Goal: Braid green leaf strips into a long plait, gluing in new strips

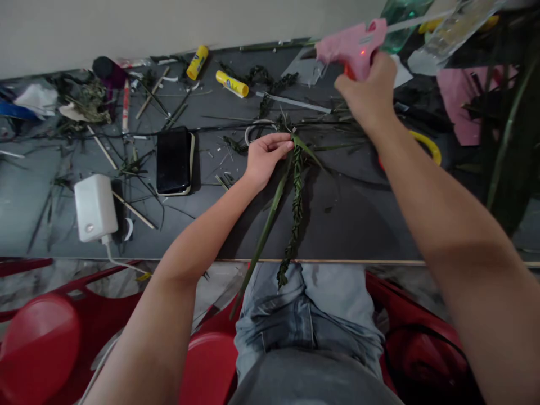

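My left hand pinches the top of a braided green leaf strand, which hangs down past the table's front edge. A long flat leaf strip trails from the same pinch point. Farther back on the right, my right hand is wrapped round the handle of a pink glue gun. Its nozzle points left and a red light glows on its body. A clear glue stick sticks out of the gun's rear. The fingers on the trigger side are partly hidden.
On the dark table lie a black phone, a white power bank with a cable, yellow glue tubes, a loose glue stick and leaf scraps. A plastic bottle and yellow-handled scissors are at right. Red chairs stand below.
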{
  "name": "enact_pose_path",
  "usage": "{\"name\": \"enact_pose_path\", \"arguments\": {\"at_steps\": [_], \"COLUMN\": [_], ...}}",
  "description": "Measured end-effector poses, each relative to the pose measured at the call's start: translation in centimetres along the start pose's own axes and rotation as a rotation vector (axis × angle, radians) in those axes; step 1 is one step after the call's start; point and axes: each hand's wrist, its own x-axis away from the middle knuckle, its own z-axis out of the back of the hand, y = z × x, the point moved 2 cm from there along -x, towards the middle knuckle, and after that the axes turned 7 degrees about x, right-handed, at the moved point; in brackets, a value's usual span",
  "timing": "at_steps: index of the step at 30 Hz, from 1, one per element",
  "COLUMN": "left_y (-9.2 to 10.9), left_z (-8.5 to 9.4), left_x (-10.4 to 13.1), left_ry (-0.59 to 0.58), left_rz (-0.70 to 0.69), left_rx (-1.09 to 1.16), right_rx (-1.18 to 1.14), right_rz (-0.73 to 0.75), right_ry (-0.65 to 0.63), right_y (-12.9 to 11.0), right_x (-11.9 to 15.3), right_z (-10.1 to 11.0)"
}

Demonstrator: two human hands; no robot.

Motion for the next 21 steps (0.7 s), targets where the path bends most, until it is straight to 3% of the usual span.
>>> {"name": "enact_pose_path", "arguments": {"at_steps": [2,8,13,21], "left_y": [0.0,-0.5,-0.6,-0.5], "left_z": [0.0,0.4,0.6,0.6], "left_x": [0.0,-0.2,-0.1,-0.1], "left_ry": [-0.003,-0.05,-0.051,-0.042], "left_rz": [0.002,0.005,0.005,0.013], "left_rx": [0.009,0.018,0.021,0.018], "right_rx": [-0.054,-0.096,-0.18,-0.087], "right_rz": [0.045,0.009,0.031,0.013], "right_ry": [0.015,-0.15,-0.164,-0.153], "right_y": [0.3,1.6,2.8,2.8], "right_x": [2.4,7.3,7.6,7.8], "right_z": [1.1,2.1,1.4,0.9]}}
